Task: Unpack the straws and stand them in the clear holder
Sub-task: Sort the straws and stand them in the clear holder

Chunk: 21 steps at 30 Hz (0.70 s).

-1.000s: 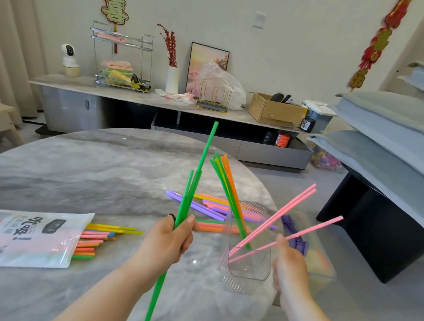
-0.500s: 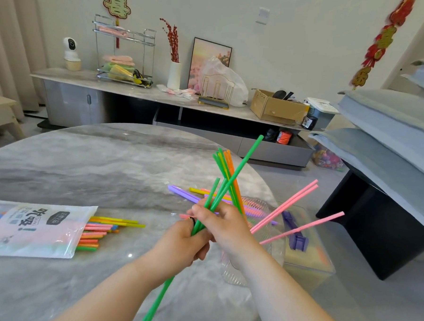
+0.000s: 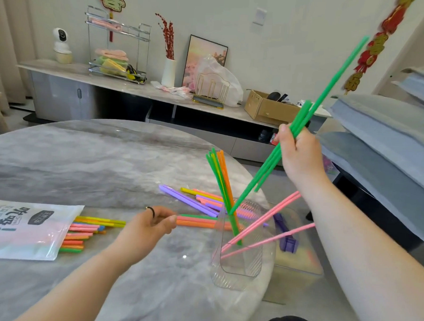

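Note:
My right hand [image 3: 298, 153] grips a bunch of green straws [image 3: 320, 97] and holds them tilted, their lower ends just above the clear holder [image 3: 237, 272] at the table's right edge. Green, orange and pink straws stand slanted in that holder. My left hand [image 3: 146, 227] hovers over the table with loosely curled fingers and holds nothing; its fingertips are close to the loose straws [image 3: 198, 221] lying left of the holder. The straw packet [image 3: 23, 229] lies at the left with several straws [image 3: 84, 232] sticking out of it.
The grey marble table [image 3: 95, 159] is round, and the holder sits near its right rim. A clear box [image 3: 297, 255] with a purple clip stands just beyond that rim. Grey cushions [image 3: 388, 150] are stacked at the right, and a sideboard runs along the back wall.
The green straws passed from my left hand to my right, which lifted them up and to the right over the holder. My left hand let go and dropped toward the table.

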Available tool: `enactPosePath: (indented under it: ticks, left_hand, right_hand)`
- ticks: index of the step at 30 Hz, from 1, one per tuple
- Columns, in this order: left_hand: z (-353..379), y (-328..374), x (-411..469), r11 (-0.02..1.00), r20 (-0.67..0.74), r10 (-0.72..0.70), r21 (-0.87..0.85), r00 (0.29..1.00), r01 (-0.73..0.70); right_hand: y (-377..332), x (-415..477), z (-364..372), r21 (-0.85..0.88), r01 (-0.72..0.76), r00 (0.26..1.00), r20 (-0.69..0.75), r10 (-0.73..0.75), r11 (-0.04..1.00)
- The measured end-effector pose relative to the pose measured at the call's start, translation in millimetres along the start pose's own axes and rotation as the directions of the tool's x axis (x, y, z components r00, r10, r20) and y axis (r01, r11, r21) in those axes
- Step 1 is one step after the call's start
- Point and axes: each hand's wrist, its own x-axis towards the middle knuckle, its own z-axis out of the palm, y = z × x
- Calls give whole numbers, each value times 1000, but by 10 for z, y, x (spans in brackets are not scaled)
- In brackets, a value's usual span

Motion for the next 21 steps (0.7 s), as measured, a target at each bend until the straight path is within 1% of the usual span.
enactPosePath:
  ticks: [2,4,7,10,12,14,16,18,21]
  left_hand:
    - [5,-19,5,1000,5,-1,19,1000,1]
    - [15,-38,7,999,17,-4,32,1000,3]
    - [20,-65,-1,998,19,-13,54,1000,12]
    - [12,-84,-2,998,16,-21,57,1000,20]
    - [5,-92,7,998,13,-19,61,1000,18]
    - [-1,-96,18,998,6,-23,65,1000,22]
    - [-5,-103,30,995,-5,-38,87,999,39]
    - [-23,-116,42,991,-17,-59,117,998,61]
    - [-47,-123,48,988,-16,-76,134,997,78]
  right_hand:
    - [59,91,-21,-94,47,999,21,-45,994]
    - [109,121,28,-187,72,994,94,-55,980]
    - [205,49,185,-303,84,967,253,-5,949]
    - [310,-45,344,-389,90,938,342,53,917]
    - [379,-109,435,-449,100,908,407,103,888]
    - [444,-161,519,-506,97,863,472,181,857]
    - [495,-203,579,-520,56,791,544,279,852]
    - [539,-234,626,-526,32,735,589,336,850]
    - [580,-272,652,-513,10,718,601,351,859]
